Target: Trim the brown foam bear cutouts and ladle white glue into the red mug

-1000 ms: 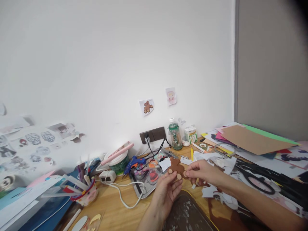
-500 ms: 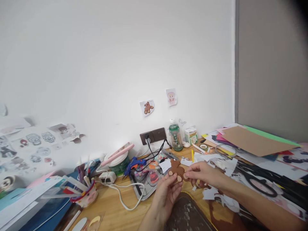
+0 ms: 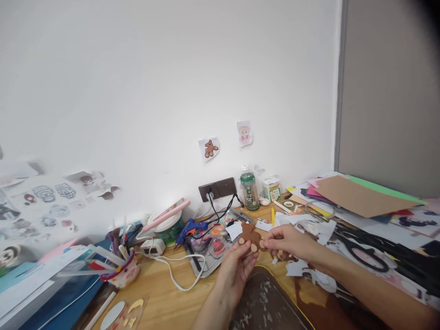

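Note:
A brown paper teddy bear [image 3: 250, 233] with pale tan paw pads is held up over the desk. My left hand [image 3: 236, 266] grips its lower left side, thumb in front and fingers behind. My right hand [image 3: 288, 239] pinches the bear's paw at the right edge between thumb and fingertips. Below the hands lies a dark, scuffed board [image 3: 264, 305] with a yellow edge. White and brown paper scraps [image 3: 318, 277] lie under and beside my right forearm. On the wall, a small picture of a similar brown bear [image 3: 211, 149] is stuck up.
A metal tray [image 3: 202, 270] holds small packets, with a blue glue gun [image 3: 190, 230] beside it. A white cable [image 3: 175, 279] loops across the wooden desk. At the back stands a green bottle [image 3: 250, 190]. Scissors [image 3: 367, 256] and coloured paper sheets [image 3: 364, 195] lie right; a pen cup [image 3: 125, 270] stands left.
The whole view has shifted slightly, so most things appear a little higher and further left. Both hands keep the same hold on the bear.

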{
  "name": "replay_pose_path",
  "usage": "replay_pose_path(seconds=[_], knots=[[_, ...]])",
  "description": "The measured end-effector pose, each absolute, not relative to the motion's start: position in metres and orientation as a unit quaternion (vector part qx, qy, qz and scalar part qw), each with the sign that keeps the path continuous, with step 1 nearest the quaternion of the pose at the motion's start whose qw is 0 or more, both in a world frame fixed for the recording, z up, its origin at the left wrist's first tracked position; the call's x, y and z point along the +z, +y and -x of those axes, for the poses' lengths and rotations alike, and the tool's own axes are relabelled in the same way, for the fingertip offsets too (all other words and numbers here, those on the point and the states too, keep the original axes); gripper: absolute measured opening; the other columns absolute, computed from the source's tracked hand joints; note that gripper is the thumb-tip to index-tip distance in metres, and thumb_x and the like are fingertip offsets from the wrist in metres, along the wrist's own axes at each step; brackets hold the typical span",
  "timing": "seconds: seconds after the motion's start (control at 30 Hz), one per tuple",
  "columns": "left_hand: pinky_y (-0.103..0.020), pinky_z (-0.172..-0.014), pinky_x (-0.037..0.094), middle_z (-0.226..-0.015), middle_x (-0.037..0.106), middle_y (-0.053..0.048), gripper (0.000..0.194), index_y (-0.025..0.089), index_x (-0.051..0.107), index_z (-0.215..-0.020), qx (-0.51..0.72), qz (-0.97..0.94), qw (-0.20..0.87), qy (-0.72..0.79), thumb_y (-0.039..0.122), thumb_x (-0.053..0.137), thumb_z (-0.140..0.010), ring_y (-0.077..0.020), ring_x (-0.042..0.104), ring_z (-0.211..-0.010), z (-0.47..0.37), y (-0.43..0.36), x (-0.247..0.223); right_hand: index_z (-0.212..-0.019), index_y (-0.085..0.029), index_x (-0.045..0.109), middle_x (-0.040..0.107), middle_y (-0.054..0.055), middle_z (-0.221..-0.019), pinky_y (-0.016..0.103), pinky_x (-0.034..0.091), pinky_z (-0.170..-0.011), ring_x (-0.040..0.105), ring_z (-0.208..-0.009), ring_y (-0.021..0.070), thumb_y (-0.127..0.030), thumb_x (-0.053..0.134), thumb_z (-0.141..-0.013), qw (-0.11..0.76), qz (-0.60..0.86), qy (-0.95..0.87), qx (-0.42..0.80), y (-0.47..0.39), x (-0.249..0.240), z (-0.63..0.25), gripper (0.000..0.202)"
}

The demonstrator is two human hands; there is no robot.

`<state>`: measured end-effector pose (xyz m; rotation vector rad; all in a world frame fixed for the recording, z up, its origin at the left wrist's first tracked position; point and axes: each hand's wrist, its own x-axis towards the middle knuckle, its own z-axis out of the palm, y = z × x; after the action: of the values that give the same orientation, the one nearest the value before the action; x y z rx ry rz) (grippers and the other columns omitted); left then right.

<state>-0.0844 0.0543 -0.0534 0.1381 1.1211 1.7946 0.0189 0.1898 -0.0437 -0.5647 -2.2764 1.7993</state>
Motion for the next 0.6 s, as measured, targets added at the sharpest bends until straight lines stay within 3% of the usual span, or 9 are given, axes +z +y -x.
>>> replay_pose_path(seconds=[0.6], knots=[[-0.013, -0.054, 0.046, -0.071, 0.063, -0.002, 0.019, 0.014, 0.052, -0.080, 0.737, -0.051, 0.479, 0.473, 0.014, 0.064, -0.065, -0.0097, 0.061, -0.064, 0.0853, 0.0555, -0.0545, -0.063, -0.014, 0.053, 0.052, -0.002, -0.050, 0.017, 0.029, -0.037, 0.041, -0.040, 0.0058, -0.051, 0.062, -0.062, 0.094, 0.195, -0.784, 0.582, 0.1931, -0.0519, -0.0162, 0.038]])
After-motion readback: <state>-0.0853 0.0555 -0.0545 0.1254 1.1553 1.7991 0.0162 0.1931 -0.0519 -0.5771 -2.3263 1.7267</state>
